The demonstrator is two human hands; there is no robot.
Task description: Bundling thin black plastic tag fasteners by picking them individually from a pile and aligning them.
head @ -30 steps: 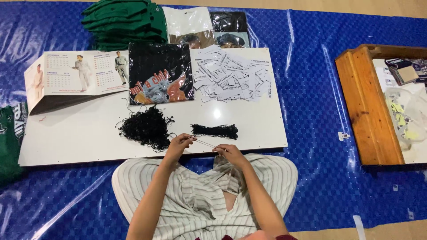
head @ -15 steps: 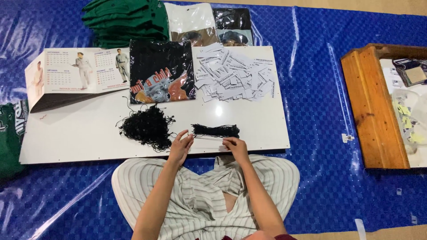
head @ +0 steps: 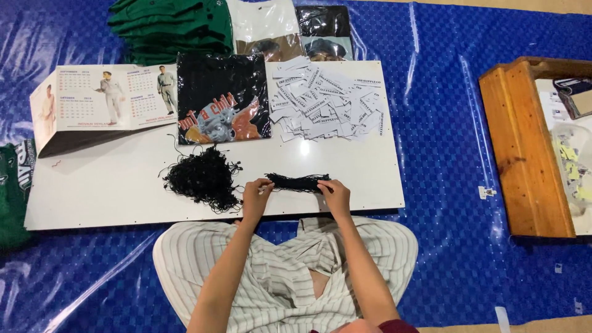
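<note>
On white board [head: 111, 185], hands pinching string bundle [head: 297, 182]

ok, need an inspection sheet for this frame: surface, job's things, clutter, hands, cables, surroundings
Surface: white board lying on a blue plastic sheet.
Job's things: straight bundle of black strings on the board; loose tangled pile of black strings to its left.
Clutter: heap of white paper tags, folded black printed T-shirt, open calendar.
Hands: left hand and right hand each touch one end of the bundle.
Cables: nothing seen.
Surroundings: stack of green garments, wooden tray to the right, two more folded shirts at the top edge.
</note>
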